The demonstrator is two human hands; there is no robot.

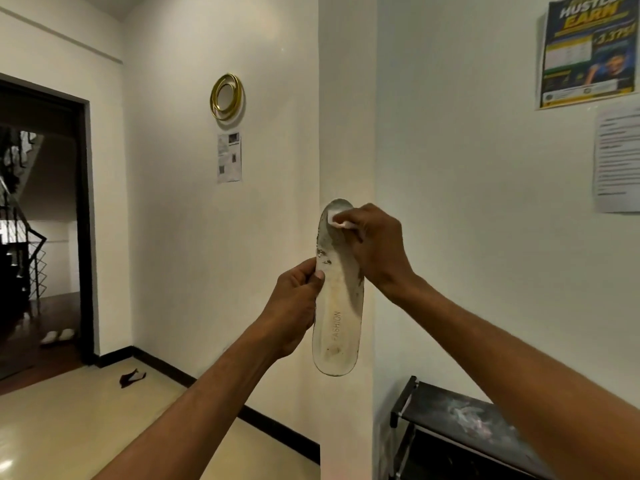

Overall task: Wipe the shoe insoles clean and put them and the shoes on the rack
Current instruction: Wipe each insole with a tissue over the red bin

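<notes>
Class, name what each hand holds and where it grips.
Left hand grips the insole by its left edge, mid-length. Right hand pinches a white wipe against the insole's top end.

The insole (337, 306) reads "FASHION"; the wall poster (588, 51) reads "HUSTLE" and "EARN".

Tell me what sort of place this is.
Likely a home's entry hallway: a dark shoe rack against the wall, pale slippers past the doorway, and a stair railing beyond.
</notes>
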